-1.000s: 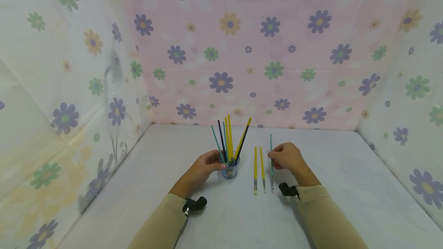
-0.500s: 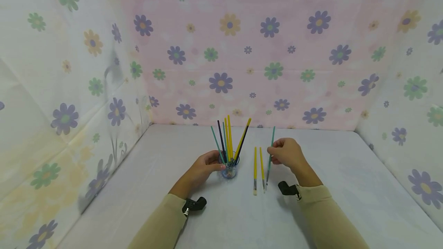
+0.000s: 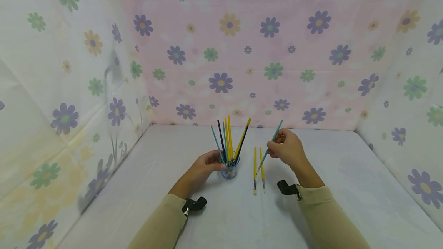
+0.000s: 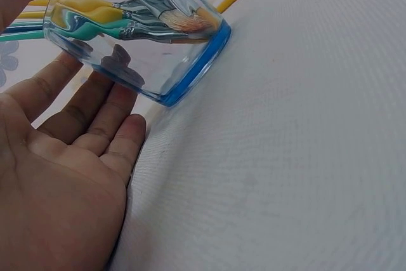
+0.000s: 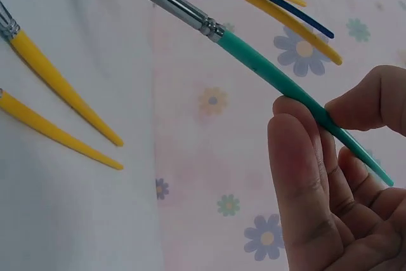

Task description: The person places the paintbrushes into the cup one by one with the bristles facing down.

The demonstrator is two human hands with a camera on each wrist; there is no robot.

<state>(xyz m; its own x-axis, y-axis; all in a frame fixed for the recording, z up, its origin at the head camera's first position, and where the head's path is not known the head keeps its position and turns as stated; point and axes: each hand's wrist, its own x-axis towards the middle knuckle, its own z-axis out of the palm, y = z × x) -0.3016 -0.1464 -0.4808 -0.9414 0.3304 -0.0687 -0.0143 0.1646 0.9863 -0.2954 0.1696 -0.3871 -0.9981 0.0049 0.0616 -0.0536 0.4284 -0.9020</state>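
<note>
My left hand (image 3: 199, 172) holds a clear glass jar (image 3: 229, 172) from its left side, thumb in front and fingers at the back. Several paintbrushes (image 3: 228, 137) with yellow, teal and dark handles stand in the jar, bristles down; the left wrist view shows their bristles (image 4: 184, 20) through the glass above its blue base. Between thumb and fingertips, my right hand (image 3: 290, 148) pinches a teal paintbrush (image 5: 254, 61) by its handle. Raised off the table, this brush tilts with its bristle end down and leftward, in front of two yellow paintbrushes (image 3: 255, 164) lying side by side.
A white cloth (image 3: 228, 218) covers the table. Flower-patterned fabric (image 3: 249, 57) hangs behind it and along both sides. Black wrist mounts (image 3: 194, 203) sit at both sleeve cuffs.
My right hand has lifted the teal paintbrush off the table and tilted it, its bristle end swinging left toward the jar. The left hand and jar have stayed in place.
</note>
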